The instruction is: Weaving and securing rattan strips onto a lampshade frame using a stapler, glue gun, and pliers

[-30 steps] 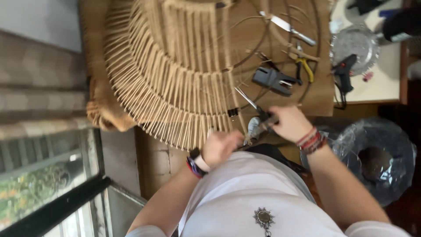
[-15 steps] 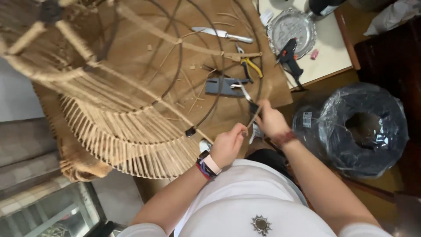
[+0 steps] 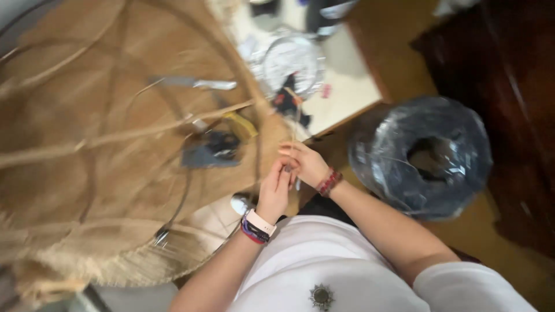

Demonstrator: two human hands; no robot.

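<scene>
From the head camera, looking down, the two hands meet just in front of the white-shirted chest, at the near edge of the cardboard-covered worktop (image 3: 69, 144). The left hand (image 3: 274, 190), with a watch and bead bands at the wrist, reaches up with its fingers closed against the right hand (image 3: 306, 164), whose fingers pinch a thin pale strand (image 3: 293, 124) that rises from the pinch toward the far end of the worktop; the picture is blurred, so whether the left fingers also grip the strand I cannot tell. Compared with half a second ago, the view has swung and tipped, so the woven cane frame (image 3: 87, 254) now lies mostly to the left and below, and the hands have drawn closer together and nearer to the body, which suggests the strand is being taken up between them rather than laid down. Just left of the hands lie a dark flat tool (image 3: 211, 151) and yellow-handled pliers (image 3: 243, 124); a knife (image 3: 196, 84) lies farther off on the cardboard. Beyond it sit a round foil-like dish (image 3: 292, 58) and a small black and red tool (image 3: 292, 104). To the right of the hands, well apart from the worktop things, stands a large coil wrapped in dark plastic (image 3: 422, 156).
</scene>
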